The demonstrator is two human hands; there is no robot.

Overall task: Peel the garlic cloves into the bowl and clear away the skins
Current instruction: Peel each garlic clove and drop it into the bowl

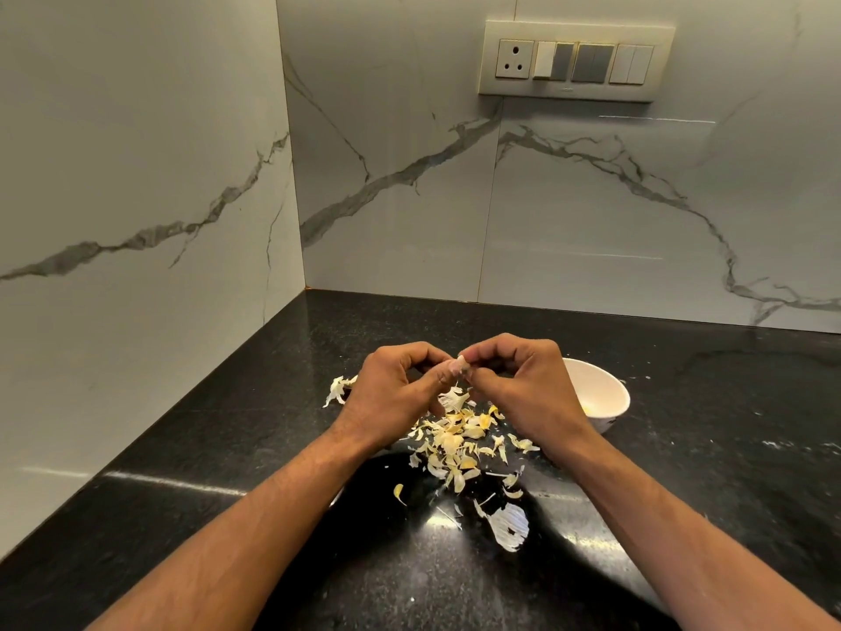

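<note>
Both hands meet above the black counter and pinch one garlic clove (458,365) between their fingertips. My left hand (395,390) grips it from the left, my right hand (514,380) from the right. A thin strip of skin hangs below the clove. Under the hands lies a scattered pile of garlic skins (455,441), with a larger white skin (509,526) nearer me and another skin piece (337,390) to the left. A white bowl (600,393) stands behind my right hand, partly hidden by it; something yellowish shows inside.
The black granite counter (227,471) runs into a corner of white marble walls. A switch panel with a socket (575,61) sits on the back wall. Bare counter lies to the right of the bowl and to the left of the skins.
</note>
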